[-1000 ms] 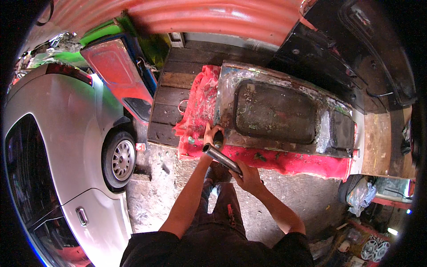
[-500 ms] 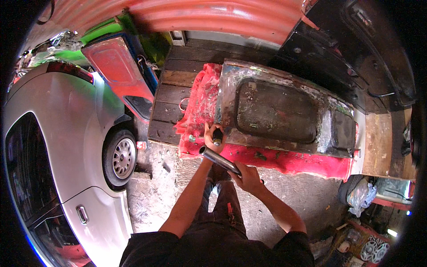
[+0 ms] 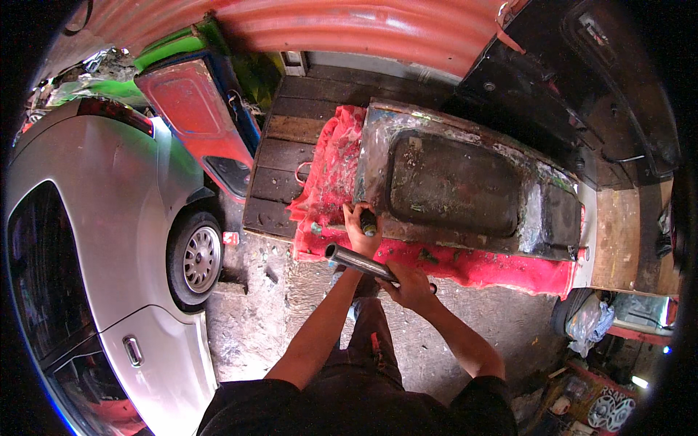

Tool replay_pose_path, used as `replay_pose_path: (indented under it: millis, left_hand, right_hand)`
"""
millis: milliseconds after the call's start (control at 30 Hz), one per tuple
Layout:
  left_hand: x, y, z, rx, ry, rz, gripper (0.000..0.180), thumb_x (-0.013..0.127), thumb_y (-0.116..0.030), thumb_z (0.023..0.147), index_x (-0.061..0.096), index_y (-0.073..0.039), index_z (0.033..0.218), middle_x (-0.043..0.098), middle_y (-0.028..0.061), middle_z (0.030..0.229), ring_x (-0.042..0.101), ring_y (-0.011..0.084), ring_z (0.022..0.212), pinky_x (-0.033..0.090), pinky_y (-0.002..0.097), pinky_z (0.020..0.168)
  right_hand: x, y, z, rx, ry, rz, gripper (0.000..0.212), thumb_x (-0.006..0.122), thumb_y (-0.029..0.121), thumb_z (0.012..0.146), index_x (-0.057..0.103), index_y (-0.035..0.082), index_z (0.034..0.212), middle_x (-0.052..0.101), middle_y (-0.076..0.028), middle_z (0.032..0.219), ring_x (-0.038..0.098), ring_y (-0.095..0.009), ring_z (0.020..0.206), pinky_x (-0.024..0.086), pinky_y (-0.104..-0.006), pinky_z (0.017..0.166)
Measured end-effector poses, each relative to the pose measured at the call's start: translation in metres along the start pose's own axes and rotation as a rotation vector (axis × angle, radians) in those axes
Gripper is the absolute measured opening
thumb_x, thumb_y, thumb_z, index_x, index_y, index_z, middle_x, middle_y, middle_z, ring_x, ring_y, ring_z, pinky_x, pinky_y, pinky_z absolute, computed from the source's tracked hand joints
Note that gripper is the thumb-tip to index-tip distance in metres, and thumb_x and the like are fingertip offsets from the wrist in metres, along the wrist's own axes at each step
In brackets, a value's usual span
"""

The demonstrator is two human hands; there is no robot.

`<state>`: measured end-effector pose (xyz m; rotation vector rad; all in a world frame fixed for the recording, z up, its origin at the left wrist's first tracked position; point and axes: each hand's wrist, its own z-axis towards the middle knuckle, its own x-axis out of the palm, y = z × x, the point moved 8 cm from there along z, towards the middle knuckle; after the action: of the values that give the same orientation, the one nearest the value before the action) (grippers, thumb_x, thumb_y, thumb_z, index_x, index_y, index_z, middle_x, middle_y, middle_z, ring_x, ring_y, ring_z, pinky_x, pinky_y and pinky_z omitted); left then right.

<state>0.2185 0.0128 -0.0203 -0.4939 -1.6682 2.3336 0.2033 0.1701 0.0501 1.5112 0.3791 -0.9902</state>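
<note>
My left hand (image 3: 359, 231) is closed around a short dark-handled tool (image 3: 369, 222), its butt end pointing up toward me. It rests at the near left corner of a worn metal vehicle panel (image 3: 374, 152), and the tool's far end is hidden. In my right hand (image 3: 411, 286), fingers wrapped, is a metal pipe (image 3: 358, 261), held slantwise with its open end just below the left hand's tool, apart from it in the picture. The panel has a large dark recess and patchy, scraped paint. Beneath it lies a red cloth (image 3: 465, 267) sprinkled with debris.
Panel and cloth lie on a dark plank bench (image 3: 275, 156). A silver car (image 3: 123, 211) stands close on the left, with red and green panels (image 3: 182, 98) leaning behind it. Large black panels (image 3: 538, 80) stand at the back right. Clutter (image 3: 582, 407) fills the lower right.
My left hand and its tool have shifted slightly right. The pipe has tipped toward level, and my right hand has moved a little right. The panel stays put on the cloth.
</note>
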Motion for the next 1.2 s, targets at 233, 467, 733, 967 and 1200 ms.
replay_pose_path:
  millis: [233, 467, 733, 967, 1200]
  left_hand:
    - [0.007, -0.011, 0.002, -0.016, 0.022, 0.203, 0.028, 0.07, -0.004, 0.066, 0.057, -0.007, 0.091, 0.047, 0.0143, 0.088, 0.052, 0.0345, 0.079, 0.045, 0.0424, 0.071]
    - [0.017, -0.013, 0.01, -0.037, 0.16, 0.393, 0.026, 0.072, -0.025, 0.077, 0.059, -0.008, 0.091, 0.049, 0.0171, 0.088, 0.057, 0.0406, 0.08, 0.048, 0.0487, 0.065]
    - [0.025, -0.015, 0.021, 0.025, 0.176, 0.505, 0.026, 0.072, -0.008, 0.066, 0.058, -0.01, 0.088, 0.051, 0.0141, 0.088, 0.059, 0.0405, 0.078, 0.049, 0.0492, 0.063]
    - [0.025, -0.021, 0.023, 0.026, 0.165, 0.474, 0.03, 0.073, -0.007, 0.063, 0.059, -0.016, 0.088, 0.052, 0.0119, 0.088, 0.06, 0.0394, 0.079, 0.05, 0.049, 0.064]
    - [-0.002, 0.018, 0.028, -0.05, 0.088, 0.513, 0.029, 0.076, -0.011, 0.066, 0.06, -0.013, 0.09, 0.056, 0.0134, 0.092, 0.062, 0.041, 0.075, 0.049, 0.0509, 0.061]
  right_hand:
    - [-0.009, -0.014, -0.012, 0.105, -0.049, 0.024, 0.035, 0.072, 0.023, 0.084, 0.058, 0.002, 0.107, 0.065, -0.018, 0.081, 0.065, -0.035, 0.069, 0.05, -0.0423, 0.059]
    - [-0.012, -0.043, -0.04, 0.354, -0.217, 0.138, 0.032, 0.066, 0.027, 0.088, 0.055, 0.006, 0.11, 0.063, -0.016, 0.073, 0.065, -0.033, 0.065, 0.05, -0.0436, 0.057]
    - [0.006, -0.052, -0.046, 0.536, -0.52, 0.327, 0.024, 0.061, 0.024, 0.094, 0.051, 0.004, 0.102, 0.048, -0.006, 0.059, 0.048, -0.016, 0.05, 0.038, -0.034, 0.047]
    - [0.027, -0.06, -0.03, 0.473, -0.683, 0.577, 0.026, 0.056, 0.028, 0.096, 0.049, 0.003, 0.102, 0.049, -0.007, 0.062, 0.05, -0.017, 0.055, 0.039, -0.0339, 0.05]
    - [0.024, -0.06, -0.015, 0.557, -0.615, 0.448, 0.03, 0.056, 0.031, 0.096, 0.048, 0.003, 0.103, 0.053, -0.01, 0.067, 0.056, -0.024, 0.058, 0.045, -0.0384, 0.055]
